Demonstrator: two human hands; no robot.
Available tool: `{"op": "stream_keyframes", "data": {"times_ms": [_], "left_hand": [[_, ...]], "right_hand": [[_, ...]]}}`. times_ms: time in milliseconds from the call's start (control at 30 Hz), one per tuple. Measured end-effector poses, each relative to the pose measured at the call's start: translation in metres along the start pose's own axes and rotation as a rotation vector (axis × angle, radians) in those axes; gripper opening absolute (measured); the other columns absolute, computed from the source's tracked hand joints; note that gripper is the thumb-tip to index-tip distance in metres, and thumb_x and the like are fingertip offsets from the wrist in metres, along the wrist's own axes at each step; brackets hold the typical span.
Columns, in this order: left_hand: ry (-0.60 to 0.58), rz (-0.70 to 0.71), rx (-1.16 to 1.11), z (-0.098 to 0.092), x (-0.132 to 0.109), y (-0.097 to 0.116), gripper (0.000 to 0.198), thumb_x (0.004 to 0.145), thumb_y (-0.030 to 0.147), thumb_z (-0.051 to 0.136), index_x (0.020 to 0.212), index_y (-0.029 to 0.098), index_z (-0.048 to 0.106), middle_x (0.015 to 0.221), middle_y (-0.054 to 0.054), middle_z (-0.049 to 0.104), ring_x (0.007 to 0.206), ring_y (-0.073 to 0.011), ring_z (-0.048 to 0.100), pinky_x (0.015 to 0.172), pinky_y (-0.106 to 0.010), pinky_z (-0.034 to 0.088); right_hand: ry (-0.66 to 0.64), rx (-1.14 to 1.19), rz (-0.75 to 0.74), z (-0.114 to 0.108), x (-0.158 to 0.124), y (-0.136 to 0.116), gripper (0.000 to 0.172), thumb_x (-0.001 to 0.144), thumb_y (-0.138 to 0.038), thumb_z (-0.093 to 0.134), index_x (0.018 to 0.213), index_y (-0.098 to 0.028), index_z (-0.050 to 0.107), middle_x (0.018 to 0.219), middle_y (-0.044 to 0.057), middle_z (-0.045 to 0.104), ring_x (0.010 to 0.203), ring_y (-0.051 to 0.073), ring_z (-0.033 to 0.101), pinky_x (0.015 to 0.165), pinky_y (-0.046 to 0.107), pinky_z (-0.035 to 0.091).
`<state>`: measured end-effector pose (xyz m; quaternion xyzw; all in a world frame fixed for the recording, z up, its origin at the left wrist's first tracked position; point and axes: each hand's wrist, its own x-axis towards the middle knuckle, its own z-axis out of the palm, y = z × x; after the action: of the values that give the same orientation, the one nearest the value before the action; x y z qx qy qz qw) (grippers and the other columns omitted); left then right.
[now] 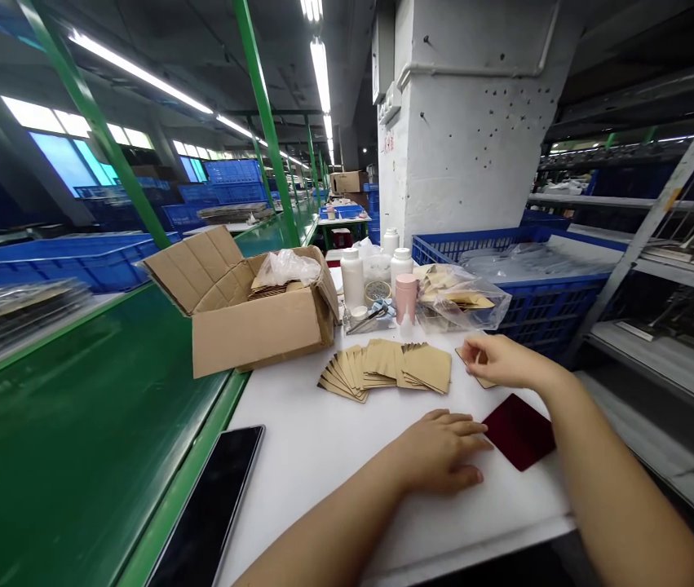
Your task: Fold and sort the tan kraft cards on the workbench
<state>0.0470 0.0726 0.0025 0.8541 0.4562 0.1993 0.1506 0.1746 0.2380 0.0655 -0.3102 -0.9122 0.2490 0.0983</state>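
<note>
- Left hand (pixel 438 452): flat and loosely open on the table, gripping nothing, fingertips just beside the red pad.
- Right hand (pixel 502 363): fingers curved downward, their tips on the card; cannot tell whether they pinch it.
- Card (pixel 482 377): thin tan kraft piece with an angled edge, partly under the right fingers.
- Red pad (pixel 519 432): dark velvety square, between both hands, nearer the left.
- Fanned cards (pixel 383 367): overlapping kraft stacks ahead of the left hand.
- Bag (pixel 460 300): clear, crinkled plastic holding kraft pieces, beyond the right hand.
- Box (pixel 254 330): open corrugated carton, far left of the hands.
- Phone (pixel 205 505): glossy black slab, left of the left hand.
- Table (pixel 322 497): smooth white top under everything.
</note>
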Motion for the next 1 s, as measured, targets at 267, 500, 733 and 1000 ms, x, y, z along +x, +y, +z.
{"op": "stream_keyframes", "data": {"times_ms": [267,500,733,1000], "left_hand": [[0.021,-0.073,-0.016,-0.010,-0.003,-0.005,0.042,0.077,0.028,0.055,0.119,0.024,0.050,0.119,-0.005,0.058,0.107,-0.0213,0.055,0.096,-0.036,0.038],[0.088,-0.154,-0.026,-0.017,-0.008,-0.010,0.047,0.075,0.023,0.052,0.122,0.024,0.047,0.115,-0.004,0.057,0.106,-0.0203,0.052,0.090,-0.033,0.042],[0.158,-0.167,-0.058,-0.016,-0.010,-0.014,0.042,0.076,0.021,0.049,0.118,0.023,0.051,0.110,-0.005,0.058,0.103,-0.0207,0.053,0.088,-0.034,0.043],[0.584,-0.195,-0.476,-0.029,-0.014,-0.022,0.078,0.059,0.003,0.051,0.132,0.024,0.036,0.138,-0.008,0.037,0.129,-0.0249,0.032,0.105,-0.041,0.032]], "right_hand": [[-0.335,-0.211,0.080,0.034,-0.037,0.035,0.023,0.053,-0.018,0.062,0.074,-0.021,0.054,0.080,0.002,0.057,0.073,0.017,0.051,0.060,0.027,0.034],[-0.372,-0.176,0.026,0.029,-0.042,0.032,0.024,0.055,-0.018,0.058,0.079,-0.020,0.052,0.088,0.001,0.055,0.084,0.018,0.050,0.069,0.027,0.037],[-0.416,-0.209,0.088,0.036,-0.044,0.043,0.020,0.056,-0.021,0.059,0.074,-0.019,0.051,0.078,0.001,0.055,0.071,0.016,0.047,0.061,0.027,0.033],[-0.405,0.448,-0.136,0.011,-0.020,-0.014,0.018,0.080,-0.035,0.050,0.076,-0.018,0.052,0.072,0.000,0.052,0.070,0.013,0.045,0.067,0.026,0.035]]}}
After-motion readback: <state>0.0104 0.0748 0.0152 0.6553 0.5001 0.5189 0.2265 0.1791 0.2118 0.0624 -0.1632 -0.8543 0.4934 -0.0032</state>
